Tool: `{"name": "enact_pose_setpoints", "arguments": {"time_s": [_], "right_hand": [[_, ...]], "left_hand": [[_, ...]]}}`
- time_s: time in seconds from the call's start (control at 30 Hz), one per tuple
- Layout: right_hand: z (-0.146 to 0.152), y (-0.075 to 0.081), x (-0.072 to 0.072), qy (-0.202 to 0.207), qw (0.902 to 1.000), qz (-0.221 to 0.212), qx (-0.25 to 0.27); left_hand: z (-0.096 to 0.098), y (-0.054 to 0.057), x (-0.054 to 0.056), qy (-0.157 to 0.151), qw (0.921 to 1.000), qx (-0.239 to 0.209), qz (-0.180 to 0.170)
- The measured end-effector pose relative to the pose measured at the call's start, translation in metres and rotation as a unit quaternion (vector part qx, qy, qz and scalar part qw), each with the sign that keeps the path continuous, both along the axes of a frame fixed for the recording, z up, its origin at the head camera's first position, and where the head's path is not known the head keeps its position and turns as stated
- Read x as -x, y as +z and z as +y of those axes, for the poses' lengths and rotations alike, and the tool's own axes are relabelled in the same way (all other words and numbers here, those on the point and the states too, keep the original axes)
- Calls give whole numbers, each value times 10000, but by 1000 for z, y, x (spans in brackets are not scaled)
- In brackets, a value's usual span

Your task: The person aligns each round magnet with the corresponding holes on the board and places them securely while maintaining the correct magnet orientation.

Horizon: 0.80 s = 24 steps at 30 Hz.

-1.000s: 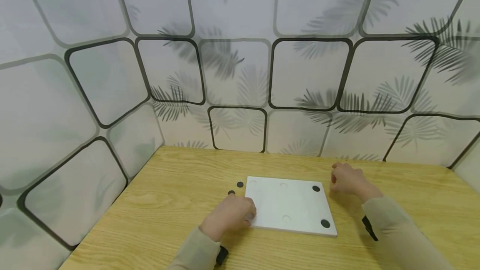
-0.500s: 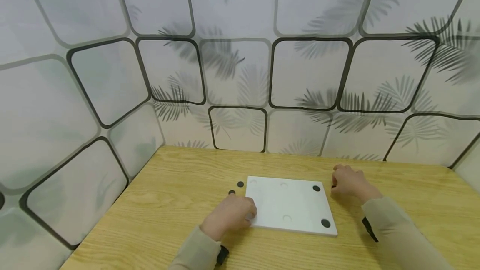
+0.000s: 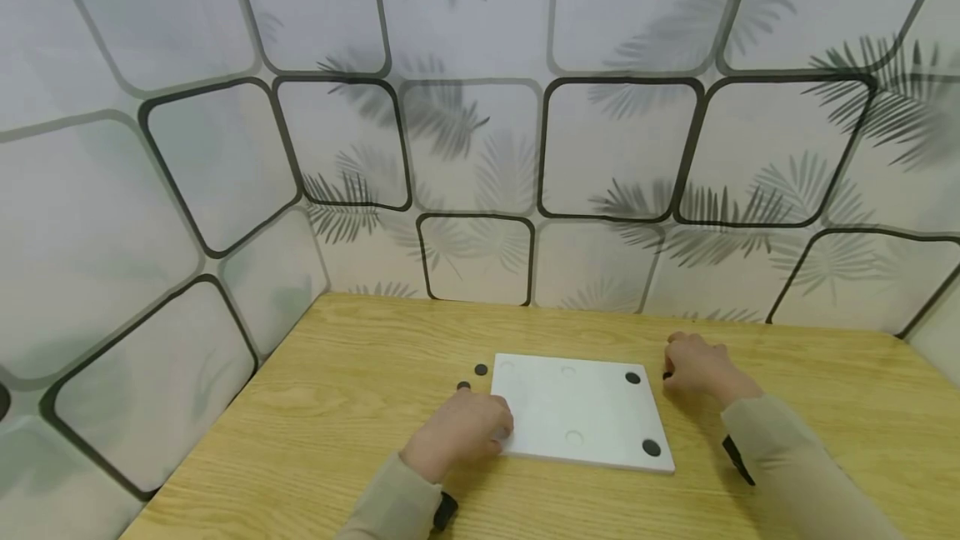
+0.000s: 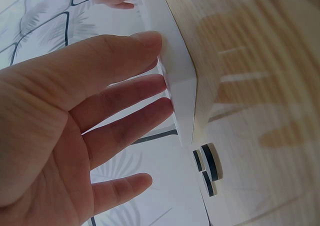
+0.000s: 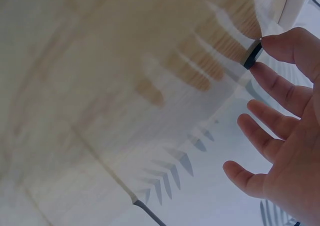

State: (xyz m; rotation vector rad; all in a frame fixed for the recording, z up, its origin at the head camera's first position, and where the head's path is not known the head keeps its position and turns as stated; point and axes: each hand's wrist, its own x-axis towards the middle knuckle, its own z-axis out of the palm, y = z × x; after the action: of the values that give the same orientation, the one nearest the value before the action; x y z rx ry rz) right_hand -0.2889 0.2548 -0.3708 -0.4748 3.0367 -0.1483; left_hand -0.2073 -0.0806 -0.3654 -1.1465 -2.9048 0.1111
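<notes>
As our left hand (image 3: 461, 427), fingers nearly straight, touches the flat white rectangular board (image 3: 611, 407) on the wood-grain table (image 3: 322, 415), our right hand (image 3: 697, 367) pinches a small round black disc (image 5: 251, 54) nr. the board's right edge. Prog., we'd judge: 2 black seated discs (image 3: 652, 447) done; min. 3 faint circular marks (image 3: 573, 437) bare, 3 black loose discs (image 4: 212, 162) off the left end.

Here, on the yellow wood-grain bench (image 3: 360, 373), a white flat rectangular board (image 3: 600, 411) is lying; a pale patterned wall (image 3: 472, 148) is rising behind. One black round disc (image 3: 633, 377) is sitting on the board's far right corner, a second disc (image 3: 651, 447) on its near right. The left hand (image 3: 465, 427) is covering the near left corner, three loose discs (image 4: 212, 162) lying off the left side. To the right, the right hand (image 3: 697, 365) is holding another disc (image 5: 251, 54) just beside the board.
</notes>
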Motion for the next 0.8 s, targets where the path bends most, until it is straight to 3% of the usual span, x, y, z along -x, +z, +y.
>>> {"name": "enact_pose_setpoints", "arguments": {"time_s": [0.8], "right_hand": [[1,-2,-2,-19,10000,-2,-42]], "left_hand": [[0,0,-1,-18,10000,-97,2]]}}
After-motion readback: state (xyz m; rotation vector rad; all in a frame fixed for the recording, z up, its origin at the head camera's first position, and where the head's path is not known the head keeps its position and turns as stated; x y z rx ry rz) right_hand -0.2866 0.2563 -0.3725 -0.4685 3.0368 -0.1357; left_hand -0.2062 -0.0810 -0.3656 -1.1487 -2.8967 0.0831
